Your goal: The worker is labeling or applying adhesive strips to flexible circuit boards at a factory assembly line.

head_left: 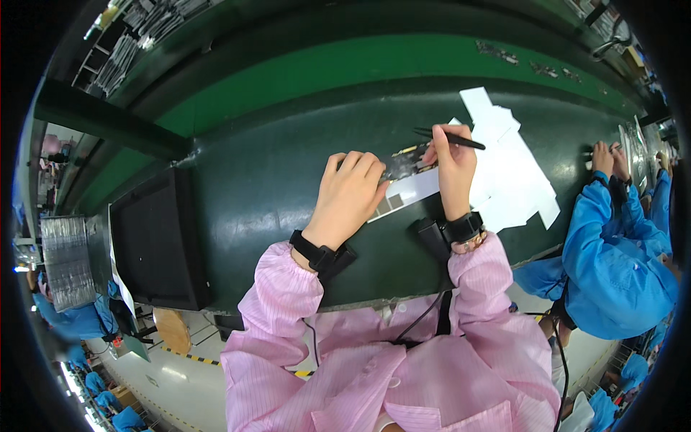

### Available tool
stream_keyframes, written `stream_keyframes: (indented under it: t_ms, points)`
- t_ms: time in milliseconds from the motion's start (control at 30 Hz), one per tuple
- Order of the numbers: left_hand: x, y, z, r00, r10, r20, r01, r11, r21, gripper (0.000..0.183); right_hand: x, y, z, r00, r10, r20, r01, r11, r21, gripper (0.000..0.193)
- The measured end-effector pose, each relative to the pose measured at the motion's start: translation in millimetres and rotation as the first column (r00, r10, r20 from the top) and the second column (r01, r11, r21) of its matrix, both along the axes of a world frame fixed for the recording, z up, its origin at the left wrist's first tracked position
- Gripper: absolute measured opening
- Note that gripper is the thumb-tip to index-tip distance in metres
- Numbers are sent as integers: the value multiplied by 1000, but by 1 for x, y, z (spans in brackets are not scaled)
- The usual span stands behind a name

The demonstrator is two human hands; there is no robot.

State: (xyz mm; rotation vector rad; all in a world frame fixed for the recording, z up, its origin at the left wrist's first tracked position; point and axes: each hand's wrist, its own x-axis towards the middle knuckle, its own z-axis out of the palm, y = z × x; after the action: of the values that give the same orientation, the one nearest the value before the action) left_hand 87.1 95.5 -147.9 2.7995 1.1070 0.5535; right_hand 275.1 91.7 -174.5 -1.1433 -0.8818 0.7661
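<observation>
My right hand (453, 169) is closed round a pair of black tweezers (466, 141), whose tips point left above a dark circuit board (404, 165). My left hand (348, 193) is bent over the left end of this board, thumb and fingertips at its edge. The board lies on the green work surface, partly covered by both hands. Along its near side runs a white strip with grey squares (414, 193), its right part passing behind my right wrist.
White sheets (512, 169) lie overlapped to the right. A black tray (155, 241) stands at the left. Beyond the table, small boards (497, 52) sit on a green belt. A co-worker in blue (612, 259) works at the right; a green post (111, 119) rises far left.
</observation>
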Motion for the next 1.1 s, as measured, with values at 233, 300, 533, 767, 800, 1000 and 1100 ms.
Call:
stream_keyframes:
  t_ms: [233, 300, 533, 767, 800, 1000, 1100]
  points:
    - [22, 13, 0, 996, -45, 74, 53, 993, -107, 42, 19, -5, 0, 980, -63, -191, 65, 998, 4, 17]
    - [22, 20, 4, 998, -17, 58, 26, 988, -155, 41, 22, -5, 2, 978, -80, -194, 79, 997, -12, 18]
    - [3, 112, 11, 946, 290, 145, -320, 906, 276, 48, 22, -5, 3, 979, -68, -193, 63, 998, -29, 17]
    - [-6, 84, 25, 981, 191, 24, -192, 977, 96, 36, 23, -4, 2, 984, -26, -174, 18, 999, -49, 17]
    - [-5, 68, 26, 994, 106, 40, -105, 994, -34, 31, 24, -7, 4, 987, 7, -162, -21, 996, -81, 17]
    - [-4, -28, 45, 975, -215, 62, 224, 925, -308, 30, 19, -10, 3, 985, 133, -113, -149, 977, -150, 20]
    - [-6, -63, 37, 956, -280, 89, 291, 858, -424, 35, 21, -9, 1, 986, 140, -94, -153, 976, -154, 20]
